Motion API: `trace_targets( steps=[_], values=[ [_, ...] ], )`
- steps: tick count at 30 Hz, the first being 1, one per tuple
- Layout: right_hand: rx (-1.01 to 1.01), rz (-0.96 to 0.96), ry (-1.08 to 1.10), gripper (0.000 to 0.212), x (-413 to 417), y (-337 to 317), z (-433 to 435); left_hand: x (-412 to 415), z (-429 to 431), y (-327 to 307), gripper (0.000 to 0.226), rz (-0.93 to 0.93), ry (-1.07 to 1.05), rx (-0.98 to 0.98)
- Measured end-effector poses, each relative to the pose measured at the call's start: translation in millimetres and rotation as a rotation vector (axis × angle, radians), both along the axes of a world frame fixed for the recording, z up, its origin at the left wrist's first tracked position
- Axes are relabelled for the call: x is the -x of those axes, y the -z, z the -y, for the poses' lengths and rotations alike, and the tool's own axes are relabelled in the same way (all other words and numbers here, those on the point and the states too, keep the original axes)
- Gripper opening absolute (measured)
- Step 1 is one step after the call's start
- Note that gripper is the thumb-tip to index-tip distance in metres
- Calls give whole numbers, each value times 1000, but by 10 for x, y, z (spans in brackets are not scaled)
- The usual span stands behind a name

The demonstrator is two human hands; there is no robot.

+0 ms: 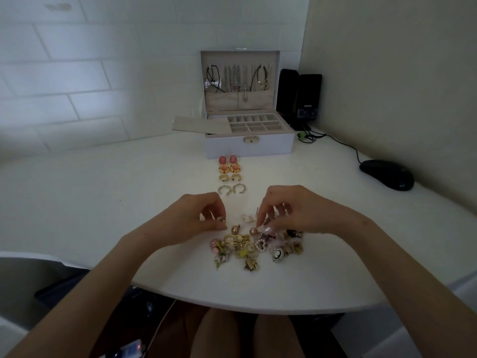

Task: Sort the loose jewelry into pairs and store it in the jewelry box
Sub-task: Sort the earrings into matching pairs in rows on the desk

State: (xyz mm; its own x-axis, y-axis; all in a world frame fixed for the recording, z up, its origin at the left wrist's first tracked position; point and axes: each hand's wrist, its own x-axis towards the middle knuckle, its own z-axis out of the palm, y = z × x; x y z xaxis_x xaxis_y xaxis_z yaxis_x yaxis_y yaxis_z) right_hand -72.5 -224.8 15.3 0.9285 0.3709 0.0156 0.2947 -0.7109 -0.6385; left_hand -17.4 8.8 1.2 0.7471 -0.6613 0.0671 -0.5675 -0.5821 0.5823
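Faces loose jewelry [255, 246] at the table's [103, 189] near edge, a tangled gold, pink and pearl heap, with four matched pairs [231, 174] beyond. Pinches a small piece [221, 220] with the left hand [198, 215]; curls the right hand [289, 210] into the heap — grip unclear. Sees necklaces [237, 78] hanging in the open jewelry box [249, 146] lid.

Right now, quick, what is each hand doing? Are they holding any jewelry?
Left hand: pinches a small pale piece.
Right hand: fingers curled over the jewelry pile; a grip cannot be told.

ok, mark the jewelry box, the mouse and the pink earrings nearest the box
jewelry box [224, 148]: head view, front wall, left of the clasp.
mouse [387, 174]: head view, middle of its back.
pink earrings [222, 159]: head view, the left one's stone.
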Motion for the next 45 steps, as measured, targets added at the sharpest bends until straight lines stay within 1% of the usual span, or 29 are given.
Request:
trace_targets(
  steps=[5,9,14,17,21,23,26,30,35,38,41,45],
  values=[
    [10,0,42,20,8,-16,206,26,-7,-23,14,-33,0,68],
    [-1,12,96,26,33,15,395,41,21,-30,13,-4,32,94],
    [6,-43,26,33,119,44,419,50,96,-27,12,40,63,144],
    [41,-48,45,31,103,108,437,71,156,-29,11,32,78,161],
    [31,-43,97,26,112,114,520,73,170,-22,11,19,88,147],
    [4,-29,115,24,125,100,533,63,164,-12,17,4,119,138],
    [-8,-12,91,31,115,117,480,73,186,5,29,-3,220,106],
    [19,-30,27,32,95,155,427,124,241,39,30,16,352,-10],
    [-17,-18,75,29,121,94,473,95,173,26,31,65,317,-39],
    [-66,-59,2,22,149,72,391,62,123,46,21,85,257,-63],
    [-42,-85,-35,20,147,107,325,48,82,57,31,72,243,-59],
    [-18,-75,29,20,130,127,378,19,-5,48,35,47,196,-59]
  ],
)
